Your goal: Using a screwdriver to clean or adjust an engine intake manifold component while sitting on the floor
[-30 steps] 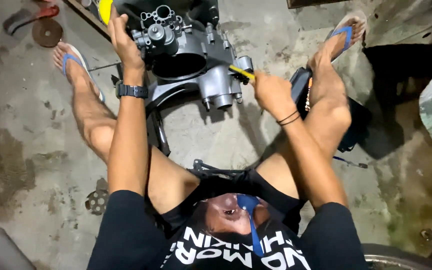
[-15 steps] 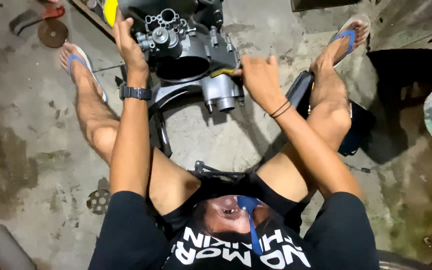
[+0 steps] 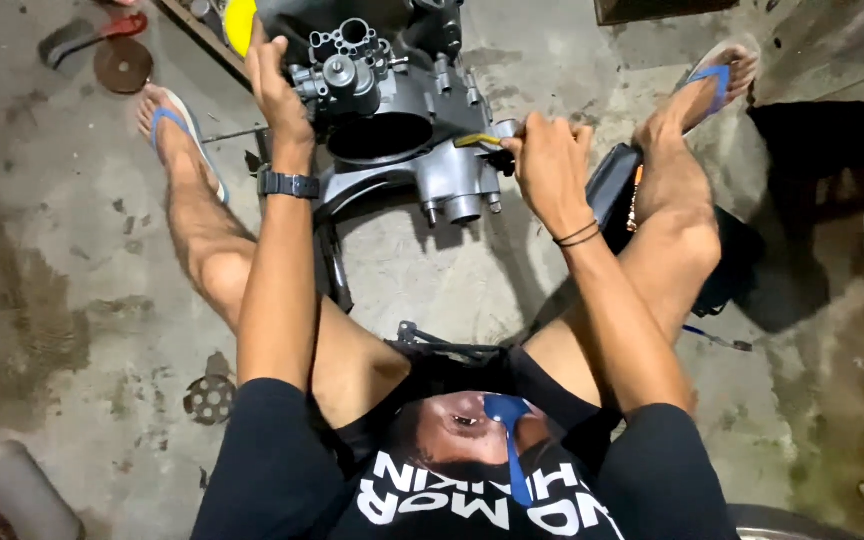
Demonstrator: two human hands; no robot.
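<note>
Seated on a concrete floor (image 3: 72, 300), the person's left hand (image 3: 274, 85) rests on a grey engine block (image 3: 392, 110) between their feet; the right hand (image 3: 547, 165) closes around a yellow-handled tool (image 3: 479, 140) touching its right side.

A grey metal engine casing (image 3: 392, 110) is steadied on the concrete floor (image 3: 72, 300) by the left hand (image 3: 277, 85), which is laid flat against its near left side. A yellow-handled tool (image 3: 482, 140) is gripped in the closed right hand (image 3: 547, 165), its tip set against the casing just beside that fist. A round dark disc (image 3: 122, 65) is seen well away from both grips.
</note>
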